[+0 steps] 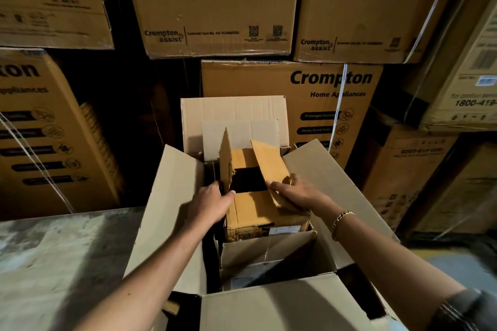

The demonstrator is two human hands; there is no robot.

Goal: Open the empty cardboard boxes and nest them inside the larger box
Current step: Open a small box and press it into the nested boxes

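Flaps parted, seemingly to keep the small box (258, 212) open inside the larger box (174, 196): left hand (212, 204) grips its nine o'clock flap (225, 158), right hand (295, 191) its three o'clock flap (269, 161).

The large open cardboard box (174, 196) is pale tan, the smaller cardboard box (250, 207) inside it a warmer orange-brown, the stacked cartons (255, 80) behind mid-brown with black lettering and icons, the chain bracelet (341, 219) gold, the concrete floor (53, 263) mottled grey

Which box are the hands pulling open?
The small orange-brown box standing inside the big pale box: the left hand and right hand each grip one flap. The stacked boxes behind are shut.
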